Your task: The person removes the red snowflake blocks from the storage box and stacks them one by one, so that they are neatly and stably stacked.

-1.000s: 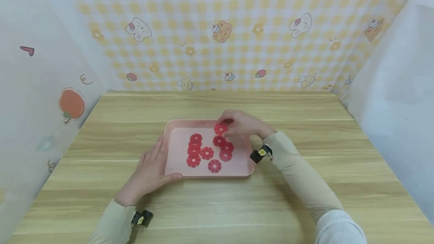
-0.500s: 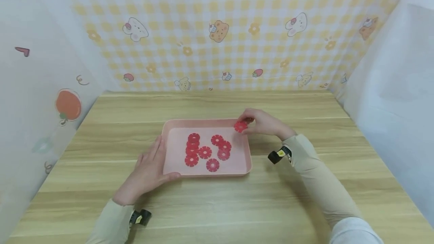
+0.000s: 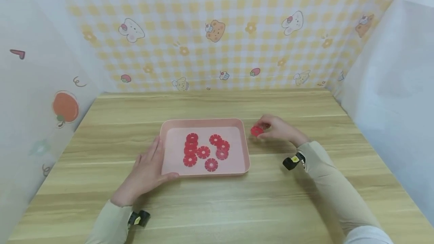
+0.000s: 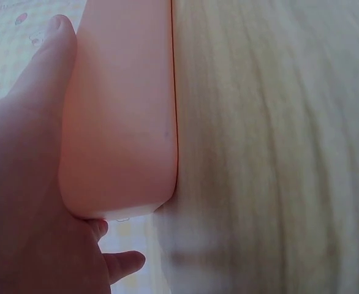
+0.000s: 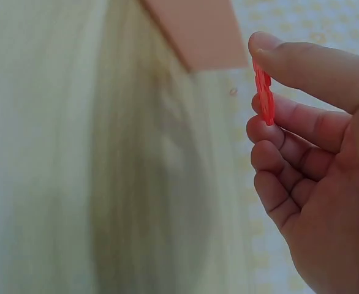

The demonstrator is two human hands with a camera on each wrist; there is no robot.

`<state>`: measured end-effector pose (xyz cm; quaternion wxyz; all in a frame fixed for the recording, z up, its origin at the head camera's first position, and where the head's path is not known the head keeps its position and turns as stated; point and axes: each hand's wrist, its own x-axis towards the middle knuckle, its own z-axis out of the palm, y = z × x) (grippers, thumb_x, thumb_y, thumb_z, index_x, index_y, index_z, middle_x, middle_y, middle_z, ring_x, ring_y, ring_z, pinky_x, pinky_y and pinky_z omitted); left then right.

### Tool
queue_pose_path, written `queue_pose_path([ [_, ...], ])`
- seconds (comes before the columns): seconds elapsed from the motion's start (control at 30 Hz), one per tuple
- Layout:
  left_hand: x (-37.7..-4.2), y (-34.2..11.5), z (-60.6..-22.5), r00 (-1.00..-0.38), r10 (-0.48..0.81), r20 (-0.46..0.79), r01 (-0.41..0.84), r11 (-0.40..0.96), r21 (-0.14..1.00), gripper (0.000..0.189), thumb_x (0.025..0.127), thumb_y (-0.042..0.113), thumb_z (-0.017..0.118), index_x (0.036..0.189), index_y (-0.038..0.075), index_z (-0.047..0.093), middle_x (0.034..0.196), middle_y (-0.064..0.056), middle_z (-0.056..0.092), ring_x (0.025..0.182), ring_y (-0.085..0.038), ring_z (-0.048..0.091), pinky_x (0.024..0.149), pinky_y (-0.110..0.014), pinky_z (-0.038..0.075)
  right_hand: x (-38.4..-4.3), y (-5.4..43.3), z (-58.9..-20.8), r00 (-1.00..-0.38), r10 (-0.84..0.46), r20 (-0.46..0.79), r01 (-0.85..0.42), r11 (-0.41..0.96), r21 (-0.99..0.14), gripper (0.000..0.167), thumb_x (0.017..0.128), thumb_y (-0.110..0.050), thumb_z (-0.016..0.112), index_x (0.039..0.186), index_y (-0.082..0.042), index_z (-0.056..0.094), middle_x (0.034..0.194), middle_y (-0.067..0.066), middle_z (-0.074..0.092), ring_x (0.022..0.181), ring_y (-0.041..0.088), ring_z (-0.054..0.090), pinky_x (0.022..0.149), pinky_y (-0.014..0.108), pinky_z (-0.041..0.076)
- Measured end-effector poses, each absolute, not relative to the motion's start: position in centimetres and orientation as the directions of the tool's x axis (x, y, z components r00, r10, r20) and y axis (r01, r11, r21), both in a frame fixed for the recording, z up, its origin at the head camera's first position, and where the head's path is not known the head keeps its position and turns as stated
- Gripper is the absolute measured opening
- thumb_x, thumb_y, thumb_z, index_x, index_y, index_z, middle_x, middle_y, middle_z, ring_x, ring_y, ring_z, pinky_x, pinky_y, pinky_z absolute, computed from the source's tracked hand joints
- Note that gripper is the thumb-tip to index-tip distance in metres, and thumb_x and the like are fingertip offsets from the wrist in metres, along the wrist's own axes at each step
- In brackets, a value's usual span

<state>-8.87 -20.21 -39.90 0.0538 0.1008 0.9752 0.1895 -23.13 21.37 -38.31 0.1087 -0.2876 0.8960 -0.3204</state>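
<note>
My right hand [image 3: 281,130] pinches a red, notched interlocking disc [image 3: 256,131] between thumb and fingers, just outside the right end of a pink tray [image 3: 234,163]. In the right wrist view this disc [image 5: 264,95] appears nearly edge-on, tilted, with the other fingers curled below it. At the tray's near left corner lies my left hand [image 3: 144,174], fingers straight along the left side and thumb along the front edge. Several more discs of the same kind lie inside the tray, such as one disc [image 3: 211,165] near the front; some overlap at the left and right.
A wood-grain table [image 3: 217,206] carries the tray. Behind it hangs a yellow checked cloth [image 3: 190,18] with cartoon prints, and pale sheets [image 3: 390,70] close off the sides. Each wrist wears a small black camera [image 3: 291,163].
My right hand has lifted a red disc out over the tray's right wall and carried it rightward above the table. The left hand stays at the tray's corner, and the view has shifted slightly.
</note>
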Motion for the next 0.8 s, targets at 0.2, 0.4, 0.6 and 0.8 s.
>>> queue_pose_path([
  [0.2,-8.9,-20.1,-39.9,-0.974,0.216,-0.07,0.176,0.913,0.369,0.123,0.072,0.069,0.066,0.15,-0.006,0.009,0.158,-0.025,0.005,0.144,-0.045,0.011,0.1,-0.079,0.012,-22.7,23.0,-39.6,-0.817,-0.575,-0.041,-0.422,0.645,-0.637,0.039,0.079,-0.014,0.078,0.112,0.0,0.063,0.106,0.012,0.061,0.098,0.024,0.058,0.089,0.043,0.051],
  [0.4,-9.1,-20.2,-39.9,-0.973,0.22,-0.071,0.18,0.914,0.362,0.124,0.071,0.071,0.065,0.15,-0.006,0.009,0.159,-0.024,0.004,0.144,-0.044,0.01,0.1,-0.079,0.013,-22.5,23.7,-40.2,-0.822,-0.568,-0.041,-0.424,0.66,-0.62,0.039,0.077,-0.014,0.079,0.11,-0.002,0.064,0.104,0.009,0.063,0.097,0.022,0.059,0.089,0.042,0.049],
  [0.6,-9.3,-20.3,-40.0,-0.972,0.224,-0.07,0.188,0.921,0.343,0.123,0.072,0.072,0.063,0.15,-0.006,0.008,0.159,-0.024,0.003,0.145,-0.043,0.009,0.1,-0.079,0.013,-22.3,23.6,-40.5,-0.824,-0.566,-0.037,-0.432,0.668,-0.605,0.037,0.075,-0.016,0.081,0.108,-0.006,0.067,0.1,0.003,0.061,0.092,0.016,0.055,0.084,0.034,0.048],
  [0.8,-9.3,-20.2,-40.1,-0.97,0.231,-0.079,0.192,0.921,0.338,0.122,0.073,0.071,0.064,0.15,-0.007,0.009,0.158,-0.025,0.004,0.144,-0.044,0.01,0.1,-0.079,0.014,-22.3,23.7,-41.1,-0.823,-0.568,-0.029,-0.441,0.668,-0.599,0.038,0.075,-0.016,0.081,0.108,-0.005,0.067,0.099,0.004,0.06,0.091,0.017,0.054,0.082,0.032,0.046],
])
